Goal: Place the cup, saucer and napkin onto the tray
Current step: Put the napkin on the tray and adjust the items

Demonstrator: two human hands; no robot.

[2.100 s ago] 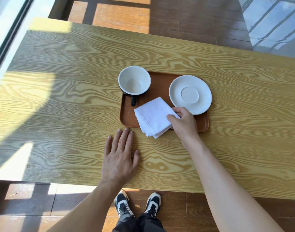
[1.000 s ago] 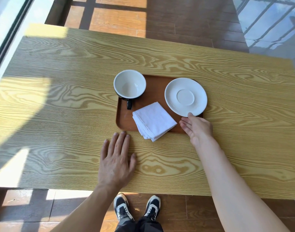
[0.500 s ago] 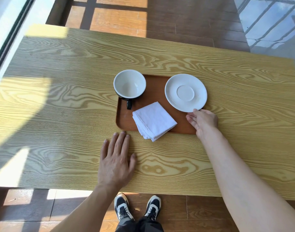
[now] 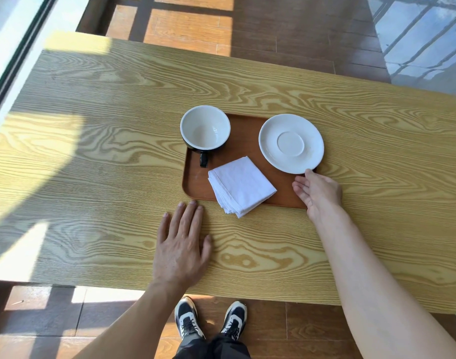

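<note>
A brown tray [image 4: 243, 142] lies in the middle of the wooden table [image 4: 105, 156]. On its left far corner stands a cup [image 4: 205, 128], white inside and black outside, its handle pointing toward me. A white saucer [image 4: 291, 142] rests on the tray's right end and overhangs the rim. A folded white napkin [image 4: 241, 185] lies on the near part, one corner hanging over the tray's front edge. My right hand [image 4: 317, 190] is at the tray's near right corner, fingers apart, one fingertip touching the saucer's rim. My left hand [image 4: 181, 242] lies flat on the table in front of the tray.
The table's near edge runs just behind my left wrist, with my two shoes [image 4: 211, 320] on the brown floor below. A window frame [image 4: 19, 47] borders the table's left side. Sunlight patches cross the left part of the table.
My right hand let go of the napkin and moved right to the saucer's near rim. The saucer shifted slightly farther onto the tray. My left hand stayed flat.
</note>
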